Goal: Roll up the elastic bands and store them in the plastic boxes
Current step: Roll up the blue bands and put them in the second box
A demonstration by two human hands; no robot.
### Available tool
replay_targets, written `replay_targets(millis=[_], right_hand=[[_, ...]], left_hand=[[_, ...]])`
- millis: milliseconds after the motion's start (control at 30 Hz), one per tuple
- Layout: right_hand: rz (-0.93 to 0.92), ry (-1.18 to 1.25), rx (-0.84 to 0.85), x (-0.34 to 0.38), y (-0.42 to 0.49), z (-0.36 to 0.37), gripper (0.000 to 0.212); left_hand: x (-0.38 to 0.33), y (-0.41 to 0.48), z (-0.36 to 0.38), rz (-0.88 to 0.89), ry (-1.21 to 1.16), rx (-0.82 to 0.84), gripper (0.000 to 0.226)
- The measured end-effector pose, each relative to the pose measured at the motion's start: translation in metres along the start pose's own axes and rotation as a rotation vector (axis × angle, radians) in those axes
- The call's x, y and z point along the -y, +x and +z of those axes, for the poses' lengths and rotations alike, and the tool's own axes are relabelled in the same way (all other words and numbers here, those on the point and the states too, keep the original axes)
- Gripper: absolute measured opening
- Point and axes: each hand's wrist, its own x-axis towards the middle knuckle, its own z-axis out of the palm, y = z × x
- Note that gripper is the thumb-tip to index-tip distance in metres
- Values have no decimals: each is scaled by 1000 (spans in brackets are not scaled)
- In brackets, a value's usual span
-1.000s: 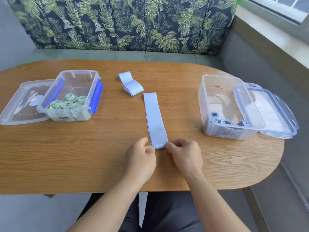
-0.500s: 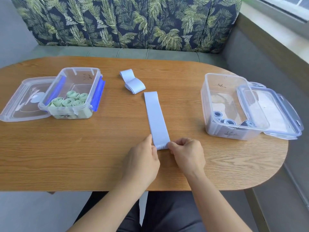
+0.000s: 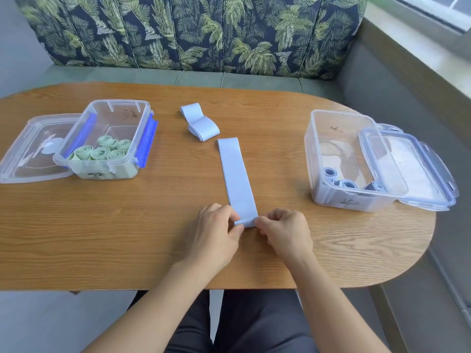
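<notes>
Pinching near end of a light-blue elastic band (image 3: 237, 179) w/ both hands: L hand (image 3: 216, 231) on its left corner, R hand (image 3: 284, 231) on its right corner, fingers curled in, thumbs & fingertips closed on the fabric, knuckles up. Looks curled over a little at that end, right btwn the two hands; can't tell how many turns. Lies flat otherwise, running straight away from the hands along the wooden worktop (image 3: 114, 238). Just past its far end, slightly L of the hands: 2nd blue band (image 3: 201, 123), loosely folded over itself, unrolled, not touching the first. Well out to the L of the L hand & further away: clear plastic box (image 3: 116, 101) w/ blue side clips, open, holding several rolled green bands (image 3: 102, 152) packed in its near half. On that box's side away from the hands: its clear lid (image 3: 28, 154), flat on the worktop, touching or partly under the box, can't tell which. Well out to the R of the R hand: 2nd clear box (image 3: 331, 118), open, w/ a few rolled blue bands (image 3: 348, 184) against its near wall. Resting partly over that box's outer rim: 2nd lid (image 3: 418, 171), tilted, lower edge down on the worktop. Across the worktop from the hands: bench seat w/ palm-leaf print back cushion (image 3: 204, 34).
</notes>
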Motion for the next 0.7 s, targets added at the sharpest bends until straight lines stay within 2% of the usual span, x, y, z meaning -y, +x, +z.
replay_targets(millis=[67, 167, 267, 400, 533, 700], right_hand=[[6, 142, 62, 0, 0, -6, 16], [10, 292, 118, -3, -1, -17, 16], [-62, 292, 159, -11, -6, -23, 16], [-172, 298, 203, -19, -13, -24, 2], [-232, 329, 248, -31, -22, -25, 14], [-338, 214, 251, -52, -30, -23, 14]], left_hand=[[3, -1, -2, 30, -51, 8, 11], [8, -7, -8, 114, -55, 68, 21], [11, -15, -11, 163, -34, 108, 22], [11, -22, -7, 200, -50, 42, 21], [10, -30, -5, 170, -122, 55, 21], [12, -39, 2, 270, -59, 74, 13]])
